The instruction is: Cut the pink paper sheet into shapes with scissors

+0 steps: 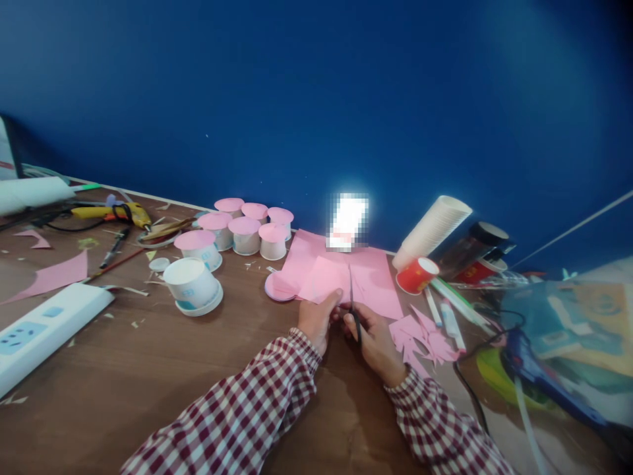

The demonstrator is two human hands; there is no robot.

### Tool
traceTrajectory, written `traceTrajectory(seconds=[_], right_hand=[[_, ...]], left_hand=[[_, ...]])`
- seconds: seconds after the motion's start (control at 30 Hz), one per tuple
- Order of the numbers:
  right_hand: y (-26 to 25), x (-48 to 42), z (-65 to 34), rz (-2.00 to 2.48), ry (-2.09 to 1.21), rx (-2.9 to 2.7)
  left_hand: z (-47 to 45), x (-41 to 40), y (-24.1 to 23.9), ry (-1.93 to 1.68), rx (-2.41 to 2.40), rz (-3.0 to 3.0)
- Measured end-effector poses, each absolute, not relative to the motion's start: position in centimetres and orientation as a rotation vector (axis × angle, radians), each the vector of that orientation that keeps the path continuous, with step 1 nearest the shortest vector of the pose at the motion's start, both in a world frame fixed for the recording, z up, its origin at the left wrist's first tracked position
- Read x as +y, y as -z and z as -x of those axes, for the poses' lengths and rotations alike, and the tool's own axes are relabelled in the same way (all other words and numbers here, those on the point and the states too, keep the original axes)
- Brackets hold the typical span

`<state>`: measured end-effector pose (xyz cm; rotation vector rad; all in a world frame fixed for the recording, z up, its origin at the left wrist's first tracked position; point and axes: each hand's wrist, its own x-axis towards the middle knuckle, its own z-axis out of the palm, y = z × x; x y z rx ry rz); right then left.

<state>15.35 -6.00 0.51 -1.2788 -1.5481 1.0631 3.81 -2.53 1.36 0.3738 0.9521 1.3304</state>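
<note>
My left hand (316,318) pinches the near edge of a pink paper sheet (326,276) and holds it over the wooden table (148,369). My right hand (373,340) is closed around black scissors (352,297), whose blades point away from me into the sheet. More pink paper (376,280) lies flat under and beyond the held sheet. Both my sleeves are red and white checked.
Several pink-topped paper cups (247,227) stand at the back, one open white cup (192,282) nearer. A white power strip (44,330) lies left, pink scraps (425,336) and markers (448,316) right, stacked cups (432,227), a blue glue gun (534,369).
</note>
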Motion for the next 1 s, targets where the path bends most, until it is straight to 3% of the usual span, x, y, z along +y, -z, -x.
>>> traceTrajectory(seconds=[1.0], right_hand=[[-0.69, -6.07, -15.40, 1.284, -1.050, -1.575]], left_hand=[[-3.78, -2.32, -1.35, -1.361, 0.919, -0.373]])
